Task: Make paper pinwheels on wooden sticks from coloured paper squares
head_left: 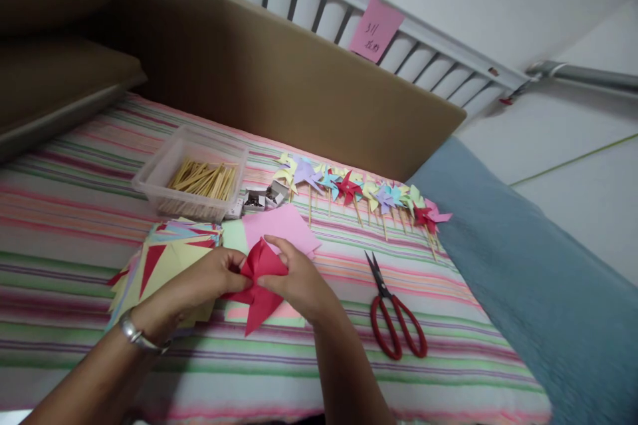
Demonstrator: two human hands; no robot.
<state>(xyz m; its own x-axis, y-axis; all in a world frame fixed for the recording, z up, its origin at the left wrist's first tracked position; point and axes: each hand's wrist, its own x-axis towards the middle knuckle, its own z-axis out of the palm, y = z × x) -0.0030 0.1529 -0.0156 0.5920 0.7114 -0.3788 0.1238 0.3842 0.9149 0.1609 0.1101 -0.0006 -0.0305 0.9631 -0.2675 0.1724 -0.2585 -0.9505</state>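
Both hands are clamped on the red paper piece. My left hand pinches its left side at the middle. My right hand pinches the right side with fingers curled over the top flap, and the fingertips nearly meet at the centre. The piece sits squarely between the hands, so neither is nearer. It is left of the scissors and well apart from them. Can't tell whether it rests on the sheets below or hangs just over them. Its long axis runs near-far, slightly tilted, with a folded lobe at the far end and one sharp free tip pointing back toward me and a bit left. There is a silver bracelet on my left wrist. A pink sheet lies under and beyond the piece, also left of the scissors. Further left is the paper stack of cut coloured squares. Far-left of the scissors is a clear tub holding wooden sticks, and a small box touches its scissors-side corner, contents too small to tell. Beyond the scissor tips lies a row of pinwheels, stems toward me. The scissors are closed, blades pointing away, red handles near me. Right of them is the blue cloth. Everything lies on the striped cloth.
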